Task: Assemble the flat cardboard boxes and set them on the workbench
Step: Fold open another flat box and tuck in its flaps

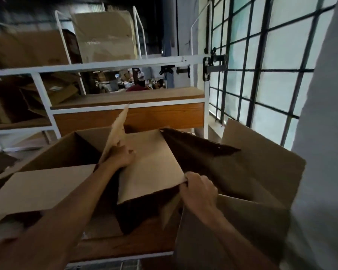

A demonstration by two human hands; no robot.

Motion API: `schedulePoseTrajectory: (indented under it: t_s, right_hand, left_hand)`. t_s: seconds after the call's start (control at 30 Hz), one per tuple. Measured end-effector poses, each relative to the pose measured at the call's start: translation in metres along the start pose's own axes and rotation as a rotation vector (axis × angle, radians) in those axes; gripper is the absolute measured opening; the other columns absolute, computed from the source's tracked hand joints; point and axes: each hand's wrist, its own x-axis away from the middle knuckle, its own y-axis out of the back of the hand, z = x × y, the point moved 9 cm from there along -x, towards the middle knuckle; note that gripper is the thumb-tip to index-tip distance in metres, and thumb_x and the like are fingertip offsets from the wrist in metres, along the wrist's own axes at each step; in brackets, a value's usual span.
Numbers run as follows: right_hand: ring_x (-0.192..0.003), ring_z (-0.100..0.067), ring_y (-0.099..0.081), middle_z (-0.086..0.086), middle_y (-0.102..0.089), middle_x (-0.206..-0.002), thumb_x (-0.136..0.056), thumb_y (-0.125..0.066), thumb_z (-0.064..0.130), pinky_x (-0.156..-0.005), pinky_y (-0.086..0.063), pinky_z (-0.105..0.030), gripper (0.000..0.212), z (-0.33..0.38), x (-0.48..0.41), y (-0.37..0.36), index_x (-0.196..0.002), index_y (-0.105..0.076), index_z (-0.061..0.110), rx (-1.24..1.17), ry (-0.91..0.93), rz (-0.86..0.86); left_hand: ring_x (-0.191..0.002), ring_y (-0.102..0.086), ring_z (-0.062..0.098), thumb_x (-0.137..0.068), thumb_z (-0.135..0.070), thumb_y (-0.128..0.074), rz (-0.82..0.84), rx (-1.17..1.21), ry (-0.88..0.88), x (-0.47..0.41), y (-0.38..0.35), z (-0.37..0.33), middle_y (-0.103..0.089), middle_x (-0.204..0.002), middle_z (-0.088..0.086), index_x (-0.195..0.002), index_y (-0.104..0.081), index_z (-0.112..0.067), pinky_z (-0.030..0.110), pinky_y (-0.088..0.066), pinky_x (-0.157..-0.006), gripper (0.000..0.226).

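1. Both forearms sit nearest the lens: left forearm [66, 207] comes in from lower left, right forearm [232, 230] from lower right.
2. Left hand [121, 156]: fingers are curled round the lower edge of a ragged upright flap [116, 131], gripping it. The flap tilts away toward the rack.
3. Right hand [200, 189]: fingers curled, pinching the near right corner of a pale flap [150, 168] that lies roughly level across the opening.
4. I read both flaps as part of the cardboard box [261, 158], which is only part-formed. It is over the wood-grain workbench [137, 244], base contact hidden. Its right-hand panels stand up and are dark inside.
5. Second open box [66, 151] is just left of it; touching or not, I can't tell. One long flap folds out toward me.
6. White metal rack [113, 65] stands behind the bench, with loose cardboard on its left shelves and a big plastic-wrapped box [103, 36] on top.
7. Barred window [261, 71] on the right, bright.
8. Heavy motion blur, so fine finger detail is unclear.
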Motion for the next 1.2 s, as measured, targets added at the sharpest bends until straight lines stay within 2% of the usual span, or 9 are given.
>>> schedulePoseTrajectory:
  t_s: [0.13,0.23,0.33,0.5,0.63,0.77,0.97,1.1,1.2]
  right_hand:
    - [-0.082,-0.026,-0.065,0.000,-0.068,-0.085,-0.091,-0.044,0.031,-0.073,-0.053,-0.039,0.022,0.018,-0.023,0.024,-0.091,-0.064,0.022,-0.113,0.025,-0.170]
    - [-0.081,-0.025,-0.066,0.001,-0.068,-0.084,-0.087,-0.044,0.036,-0.073,-0.053,-0.039,0.023,0.039,-0.024,0.006,-0.092,-0.063,0.023,-0.157,0.103,-0.098]
    - [-0.073,-0.018,-0.064,0.006,-0.066,-0.080,-0.084,-0.045,0.042,-0.072,-0.057,-0.040,0.026,0.054,-0.013,-0.029,-0.091,-0.063,0.024,-0.238,0.213,0.042]
    - [-0.096,-0.028,-0.065,-0.004,-0.072,-0.102,-0.078,-0.043,0.040,-0.075,-0.048,-0.031,0.042,0.053,0.013,-0.103,-0.108,-0.067,0.021,-0.260,0.236,0.342]
    - [-0.100,-0.028,-0.067,-0.005,-0.072,-0.108,-0.074,-0.044,0.046,-0.083,-0.055,-0.034,0.051,0.037,0.019,-0.152,-0.111,-0.070,0.021,-0.209,0.226,0.584]
    - [-0.102,-0.021,-0.066,0.001,-0.072,-0.110,-0.082,-0.053,0.033,-0.083,-0.053,-0.031,0.034,-0.011,-0.014,-0.152,-0.110,-0.070,0.026,-0.151,0.106,0.509]
    - [-0.124,-0.030,-0.055,-0.011,-0.061,-0.131,-0.088,-0.053,0.009,-0.101,-0.045,-0.036,0.041,-0.101,-0.089,-0.157,-0.128,-0.061,0.011,-0.072,-0.050,0.461]
    - [-0.141,-0.030,-0.032,-0.008,-0.031,-0.154,-0.090,-0.058,0.020,-0.115,-0.030,-0.041,0.068,-0.133,-0.154,-0.141,-0.152,-0.029,0.022,0.027,-0.062,0.289]
    - [-0.136,-0.033,-0.035,-0.009,-0.036,-0.150,-0.086,-0.059,0.028,-0.112,-0.032,-0.050,0.069,-0.135,-0.209,-0.106,-0.149,-0.031,0.024,0.091,-0.003,0.085]
  left_hand:
    - [-0.129,-0.047,0.032,-0.096,-0.061,-0.035,0.313,0.445,0.003,0.023,-0.062,-0.052,-0.048,-0.145,0.014,-0.139,-0.048,-0.014,0.042,-0.037,-0.110,0.066]
    - [-0.129,-0.047,0.036,-0.075,-0.088,-0.035,0.296,0.668,0.204,0.030,-0.070,-0.061,-0.044,-0.146,0.016,-0.148,-0.037,-0.013,0.044,-0.039,-0.105,0.105]
    - [-0.121,-0.050,0.035,-0.078,-0.080,-0.048,0.368,0.787,0.303,0.029,-0.080,-0.054,-0.048,-0.140,0.014,-0.140,-0.043,-0.012,0.042,-0.041,-0.093,0.092]
    - [-0.094,-0.059,0.027,-0.080,-0.014,-0.071,0.300,0.314,0.220,0.019,-0.115,-0.005,-0.061,-0.118,0.018,-0.114,-0.057,0.001,0.032,-0.052,-0.076,0.039]
    - [-0.087,-0.062,0.019,-0.088,-0.014,-0.060,0.183,0.227,0.177,0.032,-0.145,0.014,-0.062,-0.107,0.008,-0.127,-0.051,-0.008,0.031,-0.055,-0.071,0.041]
    - [-0.122,-0.050,0.024,-0.090,-0.018,-0.061,-0.080,-0.060,-0.158,0.037,-0.135,-0.026,-0.052,-0.129,0.003,-0.130,-0.050,-0.022,0.034,-0.048,-0.095,0.042]
    - [-0.116,-0.057,0.018,-0.092,-0.022,-0.059,0.331,-0.214,-0.364,0.017,-0.201,-0.086,-0.057,-0.131,0.003,-0.126,-0.057,-0.022,0.035,-0.050,-0.096,0.034]
    - [-0.130,-0.040,0.026,-0.094,-0.022,-0.053,0.112,-0.168,-0.367,-0.026,-0.189,-0.121,-0.044,-0.141,0.006,-0.139,-0.045,-0.019,0.038,-0.042,-0.103,0.046]
    - [-0.132,-0.038,0.028,-0.094,-0.020,-0.051,-0.128,-0.115,-0.304,-0.063,-0.160,-0.144,-0.042,-0.142,0.007,-0.133,-0.050,-0.021,0.038,-0.039,-0.105,0.040]
